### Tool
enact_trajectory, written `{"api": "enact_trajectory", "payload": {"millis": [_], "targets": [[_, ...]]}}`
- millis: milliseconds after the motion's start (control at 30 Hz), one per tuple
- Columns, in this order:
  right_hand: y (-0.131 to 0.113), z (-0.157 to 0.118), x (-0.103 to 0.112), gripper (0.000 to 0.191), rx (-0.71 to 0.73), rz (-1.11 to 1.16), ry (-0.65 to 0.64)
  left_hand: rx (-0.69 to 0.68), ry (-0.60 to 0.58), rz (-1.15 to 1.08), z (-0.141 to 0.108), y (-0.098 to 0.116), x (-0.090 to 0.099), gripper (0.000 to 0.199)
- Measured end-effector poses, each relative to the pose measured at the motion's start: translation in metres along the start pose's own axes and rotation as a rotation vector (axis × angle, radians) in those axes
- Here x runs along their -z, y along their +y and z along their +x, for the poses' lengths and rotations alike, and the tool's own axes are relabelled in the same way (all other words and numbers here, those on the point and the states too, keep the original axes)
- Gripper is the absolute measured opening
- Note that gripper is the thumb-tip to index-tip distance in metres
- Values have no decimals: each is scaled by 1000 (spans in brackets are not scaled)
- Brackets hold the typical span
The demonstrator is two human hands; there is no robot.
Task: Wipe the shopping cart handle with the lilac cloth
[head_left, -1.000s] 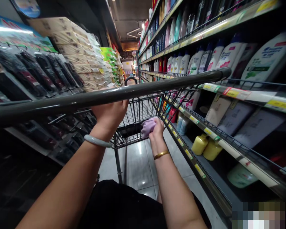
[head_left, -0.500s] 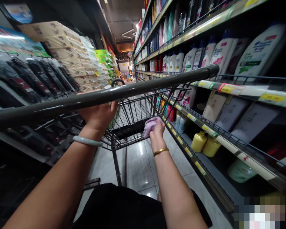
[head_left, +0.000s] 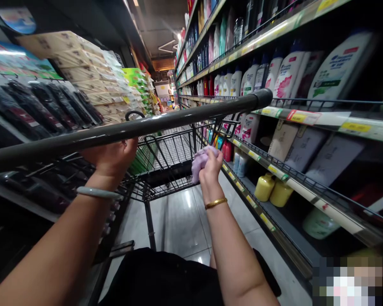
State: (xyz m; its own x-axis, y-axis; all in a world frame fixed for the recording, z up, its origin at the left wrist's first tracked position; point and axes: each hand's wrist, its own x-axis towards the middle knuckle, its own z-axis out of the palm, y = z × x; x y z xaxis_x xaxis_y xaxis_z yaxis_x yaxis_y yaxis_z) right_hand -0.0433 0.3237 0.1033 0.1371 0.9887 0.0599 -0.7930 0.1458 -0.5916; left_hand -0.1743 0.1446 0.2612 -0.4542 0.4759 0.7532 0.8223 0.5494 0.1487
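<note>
My right hand (head_left: 210, 168) is closed on a crumpled light purple cloth (head_left: 200, 163), held low behind the shopping cart basket (head_left: 170, 153), near its back right corner. A gold bangle (head_left: 216, 203) circles that wrist. The dark cart handle (head_left: 166, 120) slants across in front of me, rising to the right. My left hand (head_left: 110, 155) is just under and behind the handle's left part. The bar hides most of its fingers, so I cannot see what they grip. A pale bangle (head_left: 97, 192) sits on the left wrist.
Close on the right run shelves of shampoo bottles (head_left: 287, 74), boxes (head_left: 282, 138) and yellow jars (head_left: 264, 187). On the left hang dark packaged goods (head_left: 41, 102) before stacked tan packs (head_left: 92, 76). Grey floor tiles (head_left: 178, 221) show below the cart.
The cart handle and my left hand have shifted to the left in view. My right hand has risen slightly with the cloth still in it.
</note>
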Motion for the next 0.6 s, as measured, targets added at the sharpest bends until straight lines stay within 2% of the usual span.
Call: {"api": "enact_trajectory", "payload": {"millis": [67,133,267,367,500,600], "targets": [[-13,-2,-8,33,161,-60,4,27,38,94,2,-7,-3,77],[-16,-6,-9,33,282,-160,13,24,57,156,5,-12,-6,78],[-1,-12,-1,28,200,-263,43,21,65,179,6,-21,-9,75],[-8,-16,-8,29,224,-232,6,27,82,162,1,-26,-8,72],[-36,-21,-25,34,530,-273,-117,-119,153,-44,-11,-24,-3,61],[-37,-20,-26,31,698,-411,-158,-184,200,-157,-20,-8,0,65]]}}
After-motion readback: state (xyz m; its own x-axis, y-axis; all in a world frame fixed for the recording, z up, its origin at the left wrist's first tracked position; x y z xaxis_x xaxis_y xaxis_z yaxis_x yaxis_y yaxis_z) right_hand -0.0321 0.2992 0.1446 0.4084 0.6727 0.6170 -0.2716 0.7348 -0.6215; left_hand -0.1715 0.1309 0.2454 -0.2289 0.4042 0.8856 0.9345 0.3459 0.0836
